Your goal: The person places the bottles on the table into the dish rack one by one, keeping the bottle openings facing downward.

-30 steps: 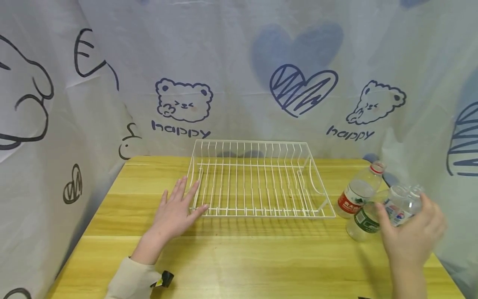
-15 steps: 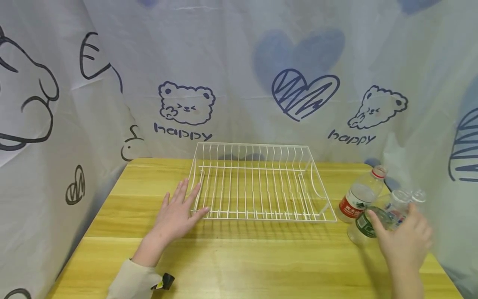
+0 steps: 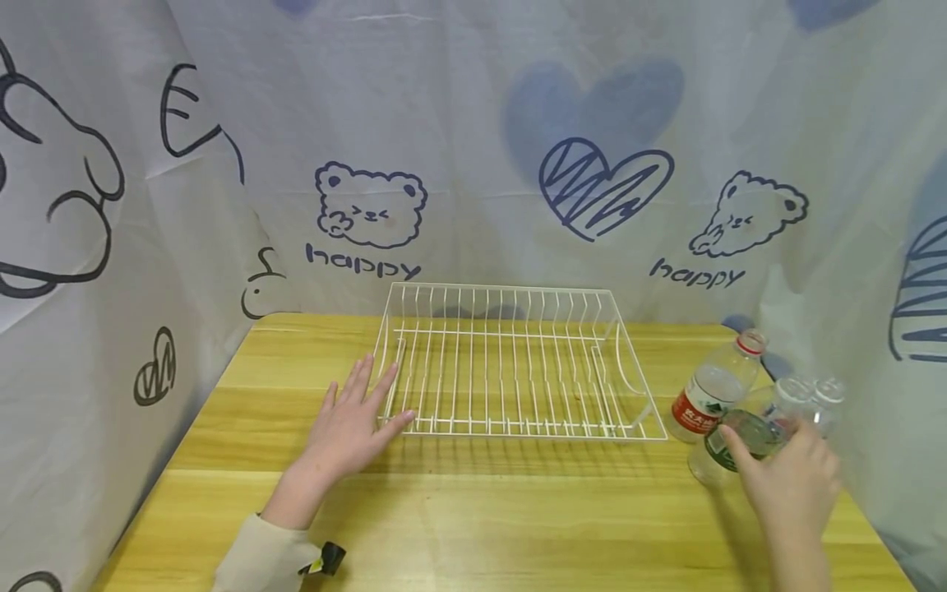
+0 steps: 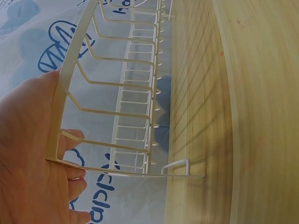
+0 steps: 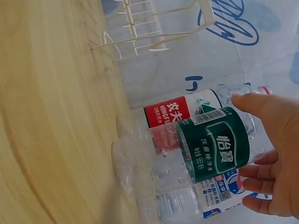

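Observation:
A white wire dish rack [image 3: 518,436] stands on the wooden table. My left hand [image 3: 344,432] lies against its front left corner, fingers straight and spread; in the left wrist view the rack's rail [image 4: 70,60] crosses that hand [image 4: 32,149]. On the right, my right hand [image 3: 792,477] holds a clear plastic bottle with a green label [image 3: 743,441], thumb on one side and fingers on the other. The right wrist view has this green-labelled bottle [image 5: 215,144] in front of the right hand [image 5: 280,149], its base hidden partly by glare.
Beside it stands a clear bottle with a red-and-white label [image 3: 699,407] and a red neck ring. Another clear bottle with a blue-and-white label [image 5: 224,191] is partly hidden behind. A printed white cloth [image 3: 473,164] hangs around the table.
My right hand has moved left and lower, from the farther bottles onto the green-labelled bottle. The left hand keeps its place at the rack; the head view has shifted slightly.

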Demonstrator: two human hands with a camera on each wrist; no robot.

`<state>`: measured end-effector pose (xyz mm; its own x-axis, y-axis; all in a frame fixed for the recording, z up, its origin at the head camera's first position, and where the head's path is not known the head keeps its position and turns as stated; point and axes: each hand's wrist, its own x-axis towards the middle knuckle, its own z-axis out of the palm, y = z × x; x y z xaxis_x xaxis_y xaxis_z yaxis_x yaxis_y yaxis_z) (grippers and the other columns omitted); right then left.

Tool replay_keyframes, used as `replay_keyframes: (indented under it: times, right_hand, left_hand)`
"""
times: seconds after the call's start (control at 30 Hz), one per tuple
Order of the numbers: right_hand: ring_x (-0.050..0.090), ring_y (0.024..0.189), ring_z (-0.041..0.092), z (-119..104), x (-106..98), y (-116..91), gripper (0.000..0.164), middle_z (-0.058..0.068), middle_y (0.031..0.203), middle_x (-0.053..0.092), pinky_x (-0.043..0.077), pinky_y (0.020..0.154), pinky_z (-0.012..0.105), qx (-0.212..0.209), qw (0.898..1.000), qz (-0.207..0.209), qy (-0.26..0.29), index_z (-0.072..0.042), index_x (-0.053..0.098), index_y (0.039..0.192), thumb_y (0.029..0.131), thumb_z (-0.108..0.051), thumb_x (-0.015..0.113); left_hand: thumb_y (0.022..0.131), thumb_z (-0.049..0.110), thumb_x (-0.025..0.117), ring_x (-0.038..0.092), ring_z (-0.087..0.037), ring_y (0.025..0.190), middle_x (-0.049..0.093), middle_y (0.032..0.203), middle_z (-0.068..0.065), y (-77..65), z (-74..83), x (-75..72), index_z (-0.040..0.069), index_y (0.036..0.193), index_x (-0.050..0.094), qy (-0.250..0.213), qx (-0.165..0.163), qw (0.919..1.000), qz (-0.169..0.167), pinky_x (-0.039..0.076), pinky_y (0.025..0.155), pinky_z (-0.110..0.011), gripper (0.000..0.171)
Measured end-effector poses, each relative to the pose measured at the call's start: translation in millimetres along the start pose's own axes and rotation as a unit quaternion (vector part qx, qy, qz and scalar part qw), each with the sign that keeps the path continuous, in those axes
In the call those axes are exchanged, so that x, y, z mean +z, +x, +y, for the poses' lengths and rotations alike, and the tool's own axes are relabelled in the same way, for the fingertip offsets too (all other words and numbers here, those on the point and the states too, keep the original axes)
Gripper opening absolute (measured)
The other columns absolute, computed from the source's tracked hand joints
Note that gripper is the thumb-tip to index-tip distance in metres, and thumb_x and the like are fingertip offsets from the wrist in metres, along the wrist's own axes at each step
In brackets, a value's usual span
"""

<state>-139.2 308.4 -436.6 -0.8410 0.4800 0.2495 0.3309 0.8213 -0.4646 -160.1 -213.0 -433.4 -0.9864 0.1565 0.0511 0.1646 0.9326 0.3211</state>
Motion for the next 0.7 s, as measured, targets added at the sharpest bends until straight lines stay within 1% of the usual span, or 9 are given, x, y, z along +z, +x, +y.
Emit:
replay_keyframes:
  times: [0.1,0.2,0.3,0.5,0.7]
  right_hand:
    - [0.040,0.114,0.055,1.0,1.5,-0.1,0.087,0.038,0.123,0.048,0.035,0.091,0.065,-0.002,1.000,0.009,0.008,0.011,0.042,0.132,0.083,-0.058,0.065]
    - [0.041,0.113,0.054,1.3,3.4,-0.5,0.084,0.038,0.122,0.049,0.035,0.091,0.064,-0.006,1.000,0.019,0.021,0.011,0.043,0.130,0.083,-0.054,0.067]
    - [0.041,0.113,0.054,1.3,4.5,-1.0,0.083,0.038,0.121,0.049,0.035,0.092,0.063,-0.007,0.999,0.022,0.029,0.012,0.042,0.130,0.083,-0.051,0.068]
    - [0.041,0.113,0.053,0.5,4.1,-2.1,0.084,0.038,0.121,0.049,0.035,0.093,0.063,-0.003,0.999,0.013,0.037,0.013,0.041,0.131,0.082,-0.049,0.071]
    - [0.042,0.112,0.052,-4.7,1.9,-5.2,0.081,0.036,0.119,0.050,0.036,0.092,0.063,-0.017,0.998,0.027,0.047,0.012,0.043,0.128,0.080,-0.046,0.073]
  left_hand:
    - [0.094,0.072,0.028,0.001,-0.035,0.153,-0.004,0.165,-0.011,-0.1,0.1,-0.4,0.023,0.158,0.016,-0.003,-0.001,1.0000,0.000,0.000,0.121,-0.061,0.081]
    - [0.094,0.071,0.028,0.001,-0.035,0.153,-0.004,0.165,-0.011,0.2,-0.2,-0.3,0.024,0.158,0.015,-0.002,-0.001,1.0000,-0.001,0.000,0.121,-0.061,0.080]
    - [0.095,0.070,0.030,0.001,-0.035,0.153,-0.004,0.165,-0.011,0.1,-0.5,0.0,0.025,0.158,0.013,-0.001,-0.001,1.0000,-0.001,0.000,0.121,-0.061,0.079]
    - [0.095,0.069,0.031,0.000,-0.034,0.153,-0.004,0.165,-0.011,-0.3,-0.5,0.5,0.026,0.158,0.012,-0.003,-0.002,1.0000,0.000,0.000,0.121,-0.061,0.078]
    - [0.094,0.072,0.027,0.000,-0.034,0.153,-0.004,0.165,-0.011,-0.4,-0.7,0.7,0.024,0.158,0.014,-0.006,-0.002,1.0000,0.002,0.000,0.121,-0.061,0.081]
